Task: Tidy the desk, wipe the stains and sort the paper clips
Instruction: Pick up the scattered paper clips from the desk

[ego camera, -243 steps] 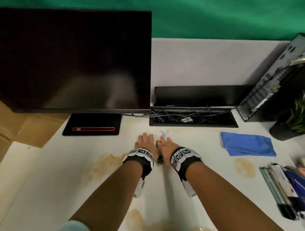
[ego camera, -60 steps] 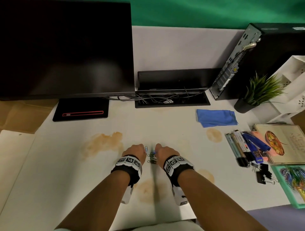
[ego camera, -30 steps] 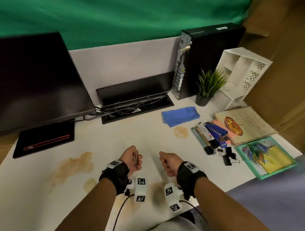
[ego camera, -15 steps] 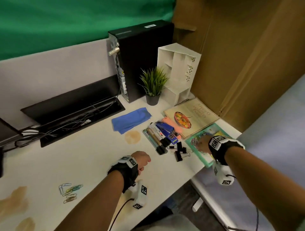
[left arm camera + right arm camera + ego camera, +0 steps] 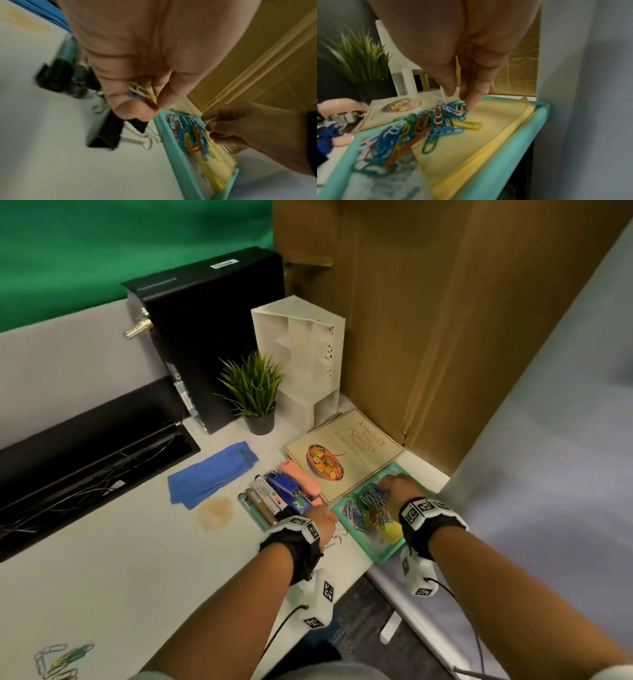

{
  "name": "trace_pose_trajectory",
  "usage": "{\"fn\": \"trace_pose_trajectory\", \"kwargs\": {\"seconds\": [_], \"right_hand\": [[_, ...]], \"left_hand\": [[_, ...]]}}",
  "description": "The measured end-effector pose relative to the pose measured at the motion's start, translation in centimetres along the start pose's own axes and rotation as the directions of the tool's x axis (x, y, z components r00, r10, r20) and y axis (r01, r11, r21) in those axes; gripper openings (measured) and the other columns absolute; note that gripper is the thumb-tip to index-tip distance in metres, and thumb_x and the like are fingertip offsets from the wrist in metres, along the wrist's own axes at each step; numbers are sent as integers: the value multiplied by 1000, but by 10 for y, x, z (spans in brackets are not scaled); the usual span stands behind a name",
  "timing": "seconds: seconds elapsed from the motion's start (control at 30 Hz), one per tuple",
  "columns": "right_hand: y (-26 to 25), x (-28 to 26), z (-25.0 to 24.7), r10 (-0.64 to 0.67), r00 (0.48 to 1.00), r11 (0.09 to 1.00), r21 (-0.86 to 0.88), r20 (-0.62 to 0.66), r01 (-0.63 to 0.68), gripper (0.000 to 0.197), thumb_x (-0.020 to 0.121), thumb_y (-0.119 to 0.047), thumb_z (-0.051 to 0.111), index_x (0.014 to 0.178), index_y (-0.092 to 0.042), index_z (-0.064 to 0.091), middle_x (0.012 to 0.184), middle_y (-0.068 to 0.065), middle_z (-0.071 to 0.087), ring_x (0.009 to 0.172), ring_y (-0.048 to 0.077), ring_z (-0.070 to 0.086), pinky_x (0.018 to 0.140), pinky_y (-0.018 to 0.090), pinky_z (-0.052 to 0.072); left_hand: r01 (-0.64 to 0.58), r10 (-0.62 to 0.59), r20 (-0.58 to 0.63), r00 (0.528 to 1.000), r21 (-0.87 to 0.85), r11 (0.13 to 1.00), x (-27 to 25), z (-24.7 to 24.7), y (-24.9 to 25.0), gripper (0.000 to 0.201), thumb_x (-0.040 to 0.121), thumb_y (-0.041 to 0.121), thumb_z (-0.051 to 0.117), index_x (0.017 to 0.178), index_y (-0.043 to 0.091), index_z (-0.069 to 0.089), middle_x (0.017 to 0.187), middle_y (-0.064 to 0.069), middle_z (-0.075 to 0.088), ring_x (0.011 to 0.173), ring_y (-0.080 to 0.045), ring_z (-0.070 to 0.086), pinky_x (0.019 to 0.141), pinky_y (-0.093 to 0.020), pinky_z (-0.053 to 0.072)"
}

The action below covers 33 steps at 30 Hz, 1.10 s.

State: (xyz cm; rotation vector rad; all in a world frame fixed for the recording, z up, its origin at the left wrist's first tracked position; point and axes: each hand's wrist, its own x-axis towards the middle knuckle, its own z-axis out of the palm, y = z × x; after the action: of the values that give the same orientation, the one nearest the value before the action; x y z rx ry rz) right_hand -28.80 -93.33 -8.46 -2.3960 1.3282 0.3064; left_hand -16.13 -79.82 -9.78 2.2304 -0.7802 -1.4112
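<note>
A teal tray sits at the desk's right front edge and holds a pile of coloured paper clips on yellow paper. My right hand hangs over the pile, its bunched fingertips pointing down and touching the top clips; whether they pinch one is hidden. My left hand hovers just left of the tray, its fingers curled round several paper clips. A few loose clips lie at the desk's near left. A blue cloth lies beside a brown stain.
Black binder clips lie under my left hand. Markers, a blue stapler and a pink one lie left of a cookbook. Behind stand a plant, a white organizer, a computer case and a cardboard wall.
Both hands left the middle of the desk and swung right. The right hand reached the tray half a second ago; the left hand has now come up beside it with its clips.
</note>
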Motion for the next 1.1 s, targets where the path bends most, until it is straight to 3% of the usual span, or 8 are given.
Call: {"fn": "trace_pose_trajectory", "kwargs": {"seconds": [0.07,0.2,0.47,0.6,0.7,0.8,0.97,1.1], "right_hand": [[8,-5,-1,9,1000,998,66,-7,-8,38,93,-5,46,126,-21,54,126,10,52,113,29,55,94,31,45],[25,-20,1,2,999,991,133,-36,3,30,96,-17,43,122,-21,57,125,10,54,112,27,56,93,28,43],[36,-34,12,11,998,976,219,-66,3,27,94,-19,46,115,-19,63,116,12,61,104,28,59,87,27,45],[24,-35,17,-8,996,961,274,-93,33,26,94,-18,45,110,-18,65,112,11,65,98,28,62,82,26,46],[4,-36,20,-32,989,947,312,-147,77,22,96,-27,45,97,-18,65,96,12,68,86,29,63,75,29,49],[-36,-39,29,-152,968,921,328,-197,211,37,98,-39,41,66,-22,50,69,5,59,72,28,58,63,28,41],[-118,-52,51,-375,918,846,358,-128,396,39,97,-41,44,66,-23,60,57,-3,50,62,21,49,58,25,34],[-193,-73,80,-543,840,804,301,18,513,45,96,-42,45,56,-22,41,55,-1,46,63,24,49,59,28,38]], "left_hand": [[-23,23,-16,1000,-31,999,11,7,12,37,93,1,41,127,5,54,121,-22,62,104,-38,64,70,-31,55],[-69,65,-43,997,-108,992,28,20,29,43,86,-3,41,121,13,60,123,-16,61,110,-36,60,93,-43,53],[-260,250,-75,965,-208,943,28,26,47,54,84,-13,41,132,11,51,133,-17,54,123,-31,52,102,-45,46],[-295,264,-143,954,-288,911,10,14,31,49,84,-10,42,126,12,54,111,-9,63,100,-22,61,86,-36,53],[-236,199,-154,968,-291,927,-9,1,14,26,87,3,50,101,23,60,87,0,62,67,-11,59,56,-26,51],[-156,141,-89,986,-185,970,-32,-22,-21,12,92,13,51,97,21,59,75,0,56,54,-13,51,43,-20,37],[90,-88,-101,991,9,996,-77,-74,-103,23,95,23,47,111,11,59,79,-2,53,56,-13,47,43,-18,36],[238,-217,-230,949,68,969,-121,-119,-177,26,96,20,46,110,4,61,96,-12,62,76,-23,55,55,-21,41]]}}
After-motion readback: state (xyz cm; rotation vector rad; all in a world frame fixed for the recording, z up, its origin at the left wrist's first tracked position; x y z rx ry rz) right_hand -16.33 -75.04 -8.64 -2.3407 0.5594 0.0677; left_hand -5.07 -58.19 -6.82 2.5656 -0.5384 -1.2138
